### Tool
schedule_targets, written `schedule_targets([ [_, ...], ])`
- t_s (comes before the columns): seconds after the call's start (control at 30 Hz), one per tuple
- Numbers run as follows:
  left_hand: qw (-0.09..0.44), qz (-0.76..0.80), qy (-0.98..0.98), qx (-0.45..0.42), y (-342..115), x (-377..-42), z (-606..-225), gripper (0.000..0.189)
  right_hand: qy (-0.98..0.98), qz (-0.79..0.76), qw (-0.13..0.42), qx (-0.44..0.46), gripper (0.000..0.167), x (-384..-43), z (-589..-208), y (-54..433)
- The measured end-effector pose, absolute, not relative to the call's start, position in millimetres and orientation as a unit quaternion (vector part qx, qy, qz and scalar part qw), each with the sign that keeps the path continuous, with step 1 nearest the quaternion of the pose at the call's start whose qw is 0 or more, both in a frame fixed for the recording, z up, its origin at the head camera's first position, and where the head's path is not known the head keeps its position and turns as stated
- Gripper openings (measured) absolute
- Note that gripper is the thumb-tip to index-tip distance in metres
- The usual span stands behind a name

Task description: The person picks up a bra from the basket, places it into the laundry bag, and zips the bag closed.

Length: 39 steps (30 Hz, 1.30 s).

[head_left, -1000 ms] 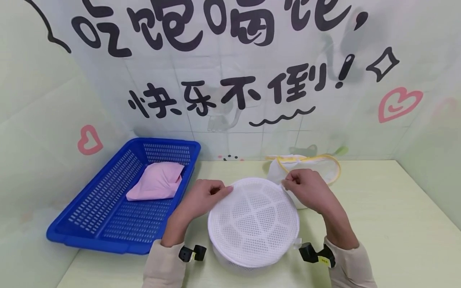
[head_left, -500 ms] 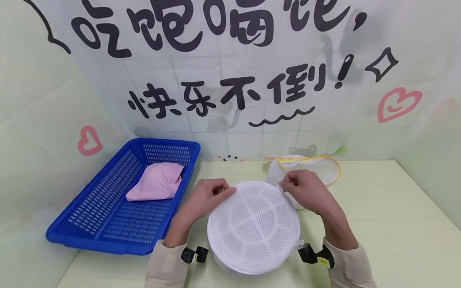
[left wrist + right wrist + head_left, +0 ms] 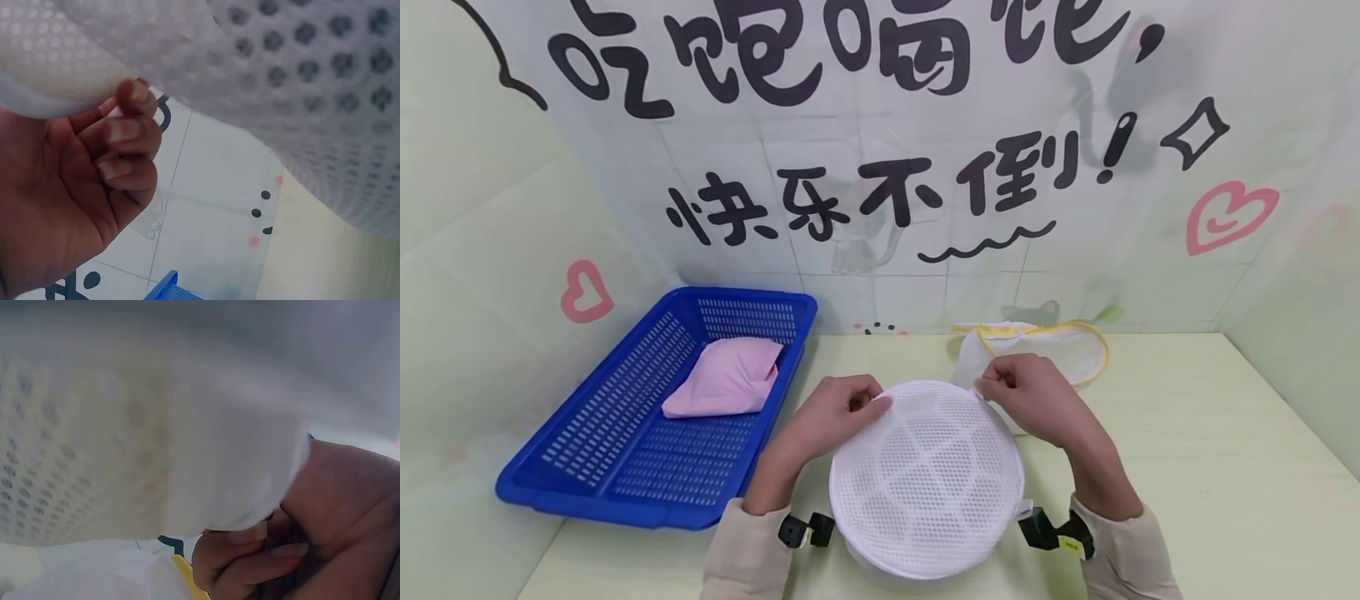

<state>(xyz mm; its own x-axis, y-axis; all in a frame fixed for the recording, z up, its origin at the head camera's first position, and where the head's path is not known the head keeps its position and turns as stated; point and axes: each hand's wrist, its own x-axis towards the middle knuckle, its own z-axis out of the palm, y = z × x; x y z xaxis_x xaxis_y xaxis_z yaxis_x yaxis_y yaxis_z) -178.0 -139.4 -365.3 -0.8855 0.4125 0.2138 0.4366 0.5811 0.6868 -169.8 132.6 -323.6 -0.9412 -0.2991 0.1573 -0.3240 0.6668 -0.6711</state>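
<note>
A round white mesh laundry bag (image 3: 925,483) with a flat top stands between both hands in the head view. My left hand (image 3: 838,417) pinches its far left rim, thumb on top; in the left wrist view the fingers of the left hand (image 3: 94,162) curl under that edge. At the far right rim, my right hand (image 3: 1030,400) pinches the edge between thumb and curled fingers. The right wrist view shows the right hand (image 3: 300,537) close against the white edge band, which partly hides its fingertips. A small white tag (image 3: 1025,506) sticks out from the bag's right side.
Behind my right hand lies another white bag with yellow trim (image 3: 1078,354). A blue plastic basket (image 3: 625,512) stands to the left, holding a folded pink cloth (image 3: 726,379). The table (image 3: 1210,467) meets a printed wall sheet (image 3: 910,300) at the back.
The bag's far rim has come slightly down and toward me. My left hand has shifted a little to the right, my right hand a little to the left, both keeping hold of the rim.
</note>
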Motion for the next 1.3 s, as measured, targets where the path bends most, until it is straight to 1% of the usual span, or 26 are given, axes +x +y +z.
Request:
schedule_targets([
  [0.1,0.021,-0.388,-0.89,-0.238,-138.1,-178.2,-365.4,0.022,-0.912,0.372,0.014,0.172,0.024,-169.6,-323.5,132.4],
  [0.2,0.034,-0.389,-0.888,-0.242,-137.8,-178.3,-365.2,0.023,-0.912,0.372,0.012,0.172,0.024,-169.7,-323.5,132.4],
  [0.43,0.061,-0.406,-0.874,-0.261,-139.7,-178.3,-364.5,0.019,-0.917,0.366,0.013,0.159,0.028,-169.6,-322.9,131.7],
  [0.63,0.082,-0.419,-0.868,-0.252,-142.0,-178.3,-363.0,0.016,-0.919,0.366,0.011,0.147,0.028,-169.5,-322.3,131.2],
  [1.07,0.082,-0.447,-0.859,-0.235,-145.9,-180.1,-364.7,0.02,-0.919,0.365,0.01,0.149,0.027,-168.9,-320.9,132.6],
  [1.3,0.08,-0.45,-0.86,-0.228,-145.9,-179.4,-363.0,0.019,-0.918,0.368,0.007,0.148,0.027,-168.7,-321.0,132.2],
])
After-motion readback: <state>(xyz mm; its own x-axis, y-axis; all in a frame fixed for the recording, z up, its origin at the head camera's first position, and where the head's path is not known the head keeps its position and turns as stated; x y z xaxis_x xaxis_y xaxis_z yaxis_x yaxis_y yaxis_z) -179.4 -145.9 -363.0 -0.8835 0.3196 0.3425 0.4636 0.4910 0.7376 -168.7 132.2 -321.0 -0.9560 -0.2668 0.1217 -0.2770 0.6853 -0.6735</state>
